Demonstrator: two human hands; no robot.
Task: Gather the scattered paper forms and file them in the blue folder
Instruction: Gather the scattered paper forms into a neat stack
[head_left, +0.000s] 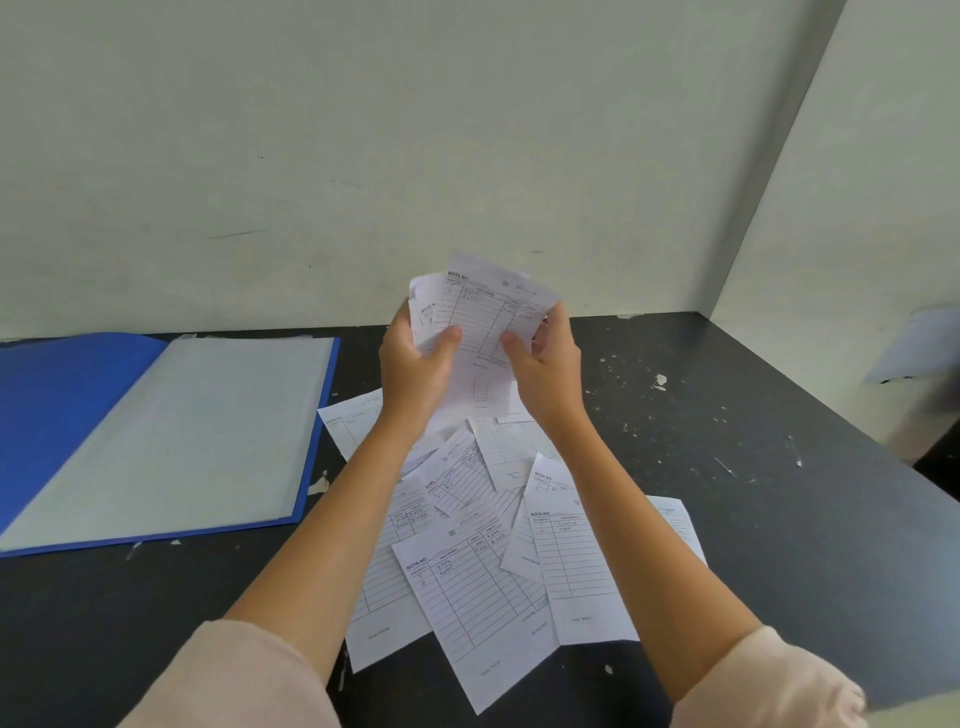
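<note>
Holding a small sheaf of forms (483, 322) upright above the table (753, 467), two hands grip it from opposite sides. The left hand (415, 364) pinches the left edge, thumb on the printed face and fingers hidden behind. The right hand (545, 364) pinches the right edge in the same way, thumb in front and fingers curled round the back. At least two sheets can be counted in the sheaf, one offset behind the other to the left; any further sheets are hidden.

Below the forearms, the loose forms (478, 587) lie on the dark table in one overlapping heap, ruled faces up and turned at differing angles. At least seven sheets can be made out; overlap prevents an exact count.

One blue folder (67, 405) lies open and flat at the left of the table. Its blue cover is on the left and one clear sleeve (182, 431) is spread over the right half. The folder's right edge lies just beside the leftmost loose form.

Two pale pink cuffs (249, 680) enter at the bottom corners. Small white flecks (660, 381) dot the tabletop to the right of the hands. A pale wall (363, 156) stands behind the table.
</note>
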